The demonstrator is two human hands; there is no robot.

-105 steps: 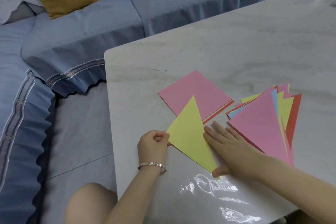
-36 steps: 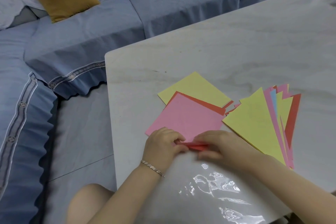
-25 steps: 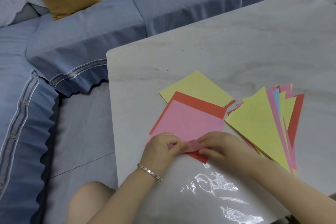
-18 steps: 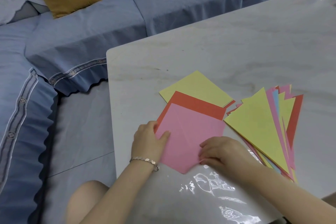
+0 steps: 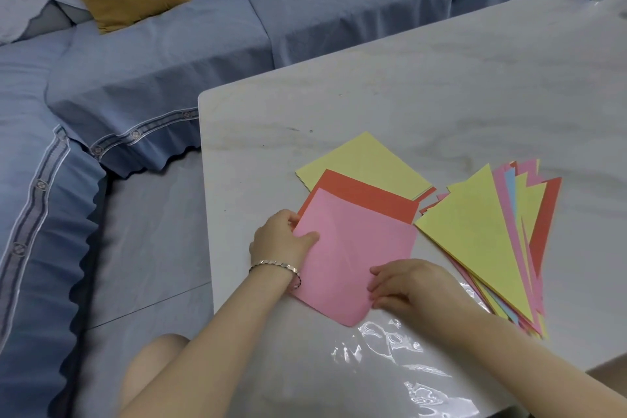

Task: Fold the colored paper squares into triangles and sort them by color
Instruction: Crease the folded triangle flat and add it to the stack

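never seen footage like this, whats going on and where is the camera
No machine here: a person works with bare hands, filmed by one camera worn on their head, looking down. The left hand grips the left edge of a pink sheet; the right hand holds its near edge, where a corner curls up. It overlaps a red sheet, which overlaps a yellow square, on a pale table. To the right is a fanned pile of folded triangles, yellow on top.
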